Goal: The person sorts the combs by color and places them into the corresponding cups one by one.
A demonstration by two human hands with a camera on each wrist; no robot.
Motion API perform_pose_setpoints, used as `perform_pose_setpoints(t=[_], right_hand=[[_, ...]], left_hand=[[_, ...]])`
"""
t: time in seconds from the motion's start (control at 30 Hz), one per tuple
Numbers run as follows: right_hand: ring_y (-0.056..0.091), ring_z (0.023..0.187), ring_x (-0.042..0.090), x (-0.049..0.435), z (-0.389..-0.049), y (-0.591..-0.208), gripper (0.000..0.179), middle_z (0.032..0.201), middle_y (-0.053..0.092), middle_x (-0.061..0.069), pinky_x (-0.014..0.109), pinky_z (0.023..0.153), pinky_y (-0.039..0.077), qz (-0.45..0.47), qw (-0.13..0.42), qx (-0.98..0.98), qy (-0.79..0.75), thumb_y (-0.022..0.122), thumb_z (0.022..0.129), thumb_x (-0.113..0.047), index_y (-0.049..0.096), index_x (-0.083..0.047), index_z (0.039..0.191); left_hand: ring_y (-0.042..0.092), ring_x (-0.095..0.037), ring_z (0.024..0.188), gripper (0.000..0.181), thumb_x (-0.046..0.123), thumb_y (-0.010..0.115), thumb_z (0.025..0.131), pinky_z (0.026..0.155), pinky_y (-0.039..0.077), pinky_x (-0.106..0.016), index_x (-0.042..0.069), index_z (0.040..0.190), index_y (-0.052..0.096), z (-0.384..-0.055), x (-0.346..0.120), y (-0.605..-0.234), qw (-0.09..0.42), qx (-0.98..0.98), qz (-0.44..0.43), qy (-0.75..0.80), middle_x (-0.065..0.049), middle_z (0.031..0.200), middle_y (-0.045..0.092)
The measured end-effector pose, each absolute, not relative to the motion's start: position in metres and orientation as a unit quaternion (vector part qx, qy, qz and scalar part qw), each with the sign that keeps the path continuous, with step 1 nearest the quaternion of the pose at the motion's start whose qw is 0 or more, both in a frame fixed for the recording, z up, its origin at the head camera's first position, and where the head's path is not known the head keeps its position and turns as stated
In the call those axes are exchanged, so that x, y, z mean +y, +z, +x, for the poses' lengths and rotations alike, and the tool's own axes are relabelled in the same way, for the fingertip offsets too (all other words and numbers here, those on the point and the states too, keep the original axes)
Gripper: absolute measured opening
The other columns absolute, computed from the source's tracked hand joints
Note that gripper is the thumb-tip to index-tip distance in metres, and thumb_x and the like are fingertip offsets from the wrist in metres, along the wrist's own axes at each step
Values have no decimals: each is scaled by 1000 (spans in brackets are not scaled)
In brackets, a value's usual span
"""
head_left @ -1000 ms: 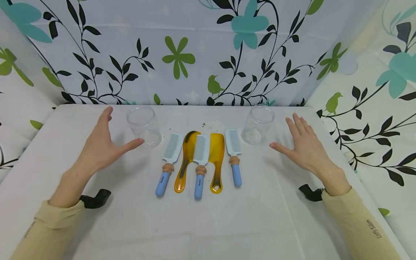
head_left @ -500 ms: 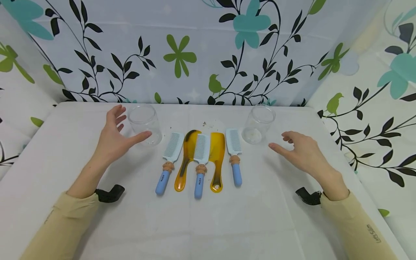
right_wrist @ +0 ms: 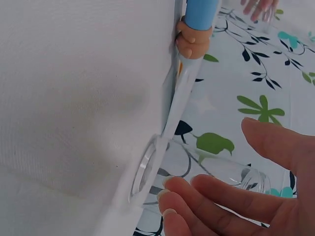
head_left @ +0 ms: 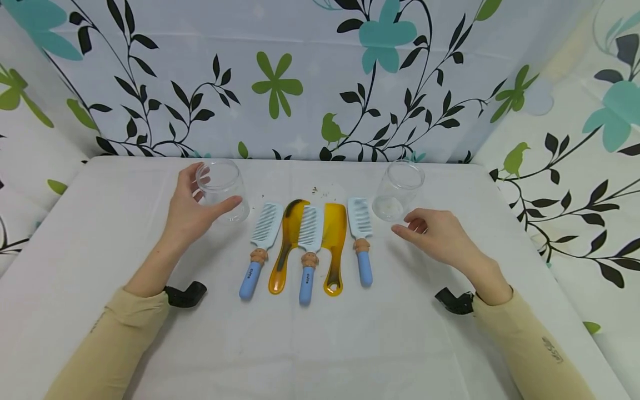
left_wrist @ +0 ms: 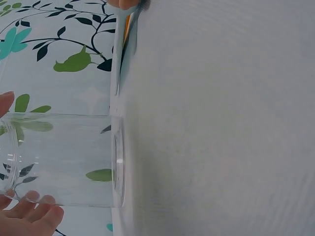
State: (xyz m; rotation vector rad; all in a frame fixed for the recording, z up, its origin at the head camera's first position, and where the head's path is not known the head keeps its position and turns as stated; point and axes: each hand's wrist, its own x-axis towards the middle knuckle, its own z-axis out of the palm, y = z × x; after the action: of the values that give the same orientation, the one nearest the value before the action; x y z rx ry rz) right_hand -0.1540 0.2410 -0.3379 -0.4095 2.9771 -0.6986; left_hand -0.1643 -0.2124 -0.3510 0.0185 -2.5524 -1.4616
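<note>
My left hand is round the left clear cup, fingers along its left side and thumb across its front. In the left wrist view, the fingertips overlap the wall of this upright cup, with the thumb at its opposite side. The right hand holds nothing; its fingers are loosely bent just in front of the right clear cup. Seen from the right wrist, a gap separates that thumb from the fingers, which overlap the cup.
Between the cups lie pale blue combs with blue handles, left, middle and right. Two amber combs lie partly beneath the middle one. Small dark crumbs dot the white table; a patterned curtain hangs behind.
My left hand has moved right and forward to surround the left cup. My right hand has bent its spread fingers and shifted left towards the right cup. Cups and combs stay put.
</note>
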Motion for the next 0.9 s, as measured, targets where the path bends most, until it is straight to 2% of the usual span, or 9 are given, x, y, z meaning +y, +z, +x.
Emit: perform_pose_setpoints(t=[0.27,0.53,0.9], right_hand=[[61,81,19,228,-157,-342,42,89,69,5,29,68,50,-131,48,963,-232,69,93,-42,71,-3,109],[61,79,21,215,-162,-347,43,89,70,7,29,66,51,-134,52,962,-231,68,94,-40,71,-2,113],[58,68,21,204,-172,-351,47,84,70,10,27,59,48,-138,50,965,-219,67,94,-38,69,3,116]], left_hand=[[35,-36,144,87,29,77,88,120,32,-53,6,153,24,-167,-213,-357,135,-862,-7,-488,-17,154,40],[33,-38,145,86,26,77,89,121,29,-54,6,153,23,-166,-214,-358,126,-860,-19,-494,-20,154,38],[33,-36,144,84,26,76,90,122,28,-52,6,151,22,-168,-215,-362,126,-860,-27,-493,-18,154,39]])
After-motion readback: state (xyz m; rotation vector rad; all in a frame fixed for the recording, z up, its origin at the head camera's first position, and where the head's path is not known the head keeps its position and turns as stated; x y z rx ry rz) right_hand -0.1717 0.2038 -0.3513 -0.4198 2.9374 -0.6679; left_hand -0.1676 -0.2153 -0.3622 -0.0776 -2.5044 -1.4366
